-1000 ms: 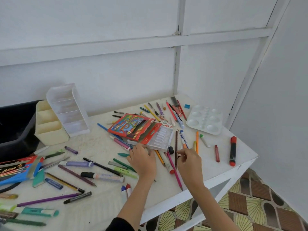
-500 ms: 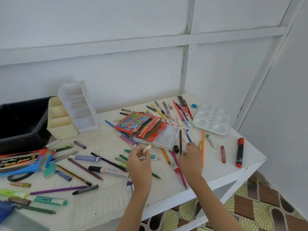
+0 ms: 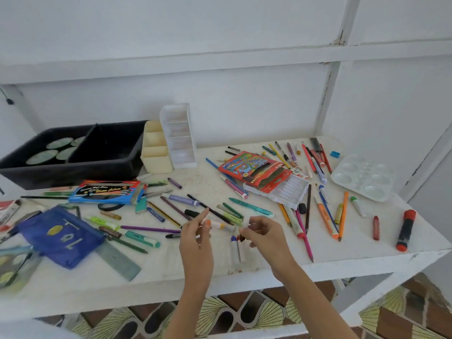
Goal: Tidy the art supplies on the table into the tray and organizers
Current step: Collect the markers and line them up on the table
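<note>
White table (image 3: 171, 271): scattered pens (image 3: 146, 229), black tray (image 3: 73, 168), two organizers (image 3: 156, 155), palette (image 3: 362, 178), possibly ruler (image 3: 118, 262).

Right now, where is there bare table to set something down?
Three bare patches: the front strip between the ruler and the left hand; the gap between the white organizer and the red crayon box; the front right, between the pink pencil and the red crayon. The middle band of pens and the left end around the blue pouch are crowded.

Bright, even, diffuse light fills the scene, and shadows under the pens (image 3: 252, 206) are faint. The white wall (image 3: 220, 33) looks washed out. Straight lines bow toward the edges. The near left of the surface (image 3: 73, 285) is smeared with blur.
</note>
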`<state>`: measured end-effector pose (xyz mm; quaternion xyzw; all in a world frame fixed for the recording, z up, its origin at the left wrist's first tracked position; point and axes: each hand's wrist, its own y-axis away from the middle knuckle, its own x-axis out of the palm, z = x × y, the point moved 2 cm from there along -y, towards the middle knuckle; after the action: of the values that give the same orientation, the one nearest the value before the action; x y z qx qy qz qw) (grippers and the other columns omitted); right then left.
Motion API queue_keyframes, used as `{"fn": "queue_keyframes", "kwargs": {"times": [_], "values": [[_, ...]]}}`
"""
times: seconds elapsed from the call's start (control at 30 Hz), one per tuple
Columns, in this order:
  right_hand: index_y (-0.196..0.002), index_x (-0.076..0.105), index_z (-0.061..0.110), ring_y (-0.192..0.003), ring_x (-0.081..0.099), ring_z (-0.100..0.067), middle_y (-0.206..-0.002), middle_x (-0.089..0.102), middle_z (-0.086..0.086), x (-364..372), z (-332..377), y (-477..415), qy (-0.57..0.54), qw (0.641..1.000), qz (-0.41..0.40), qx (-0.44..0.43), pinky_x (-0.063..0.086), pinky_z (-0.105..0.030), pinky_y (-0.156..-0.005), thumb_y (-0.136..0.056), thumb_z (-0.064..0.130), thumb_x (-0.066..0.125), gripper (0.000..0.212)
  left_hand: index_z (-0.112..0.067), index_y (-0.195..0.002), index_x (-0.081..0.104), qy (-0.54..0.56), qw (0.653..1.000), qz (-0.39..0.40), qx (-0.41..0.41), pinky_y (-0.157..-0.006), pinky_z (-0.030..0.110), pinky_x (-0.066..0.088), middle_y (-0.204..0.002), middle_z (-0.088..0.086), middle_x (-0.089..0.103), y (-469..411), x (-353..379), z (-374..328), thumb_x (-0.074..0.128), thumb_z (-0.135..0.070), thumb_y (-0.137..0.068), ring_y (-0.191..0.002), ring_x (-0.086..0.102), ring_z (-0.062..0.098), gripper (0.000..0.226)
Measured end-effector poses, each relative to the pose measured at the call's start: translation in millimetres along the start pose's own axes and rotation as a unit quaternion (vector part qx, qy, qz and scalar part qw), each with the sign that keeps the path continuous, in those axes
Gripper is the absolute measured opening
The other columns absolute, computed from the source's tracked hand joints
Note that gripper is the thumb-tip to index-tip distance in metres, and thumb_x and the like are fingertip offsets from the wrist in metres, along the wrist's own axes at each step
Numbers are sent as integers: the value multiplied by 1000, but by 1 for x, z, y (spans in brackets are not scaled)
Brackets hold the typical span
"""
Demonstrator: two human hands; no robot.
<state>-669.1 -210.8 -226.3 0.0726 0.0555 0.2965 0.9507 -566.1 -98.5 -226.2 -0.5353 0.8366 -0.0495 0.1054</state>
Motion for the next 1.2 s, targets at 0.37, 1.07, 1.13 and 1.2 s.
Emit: {"fn": "queue_keyframes", "kwargs": {"times": [0.37, 1.07, 1.13, 1.2], "values": [[-92, 64, 14, -72, 67, -21, -77, 70, -6, 30, -10, 23, 41, 995, -31, -91, 56, -28, -71, -89, 13, 63, 4, -18, -99, 67, -6, 999, 28, -18, -78, 6, 44, -99, -10, 69, 20, -42, 20, 58, -17, -91, -91, 60, -4, 12], [-125, 57, 8, -124, 39, -16, -131, 53, -9, 41, -57, 57, 366, 862, -89, -339, 37, -34, -103, -88, 4, 52, 38, -18, -100, 67, 44, 998, 45, -30, -79, 14, 47, -97, -6, 69, 22, -54, 34, 57, -18, -92, -92, 62, 6, 13], [-124, 58, 5, -119, 42, -19, -128, 54, -12, 37, -58, 54, 349, 876, -139, -302, 41, -35, -100, -88, -3, 55, 37, -18, -100, 68, 41, 998, 44, -3, -81, 10, 46, -98, -8, 70, 24, -53, 28, 58, -15, -91, -93, 61, 0, 14], [-123, 58, 2, -113, 44, -19, -121, 58, -14, 35, -61, 51, 347, 881, -154, -284, 47, -37, -95, -88, -4, 57, 36, -18, -103, 69, 22, 996, 71, 47, -84, 9, 46, -103, -13, 70, 27, -50, 21, 59, -11, -90, -97, 61, -4, 19]]}}
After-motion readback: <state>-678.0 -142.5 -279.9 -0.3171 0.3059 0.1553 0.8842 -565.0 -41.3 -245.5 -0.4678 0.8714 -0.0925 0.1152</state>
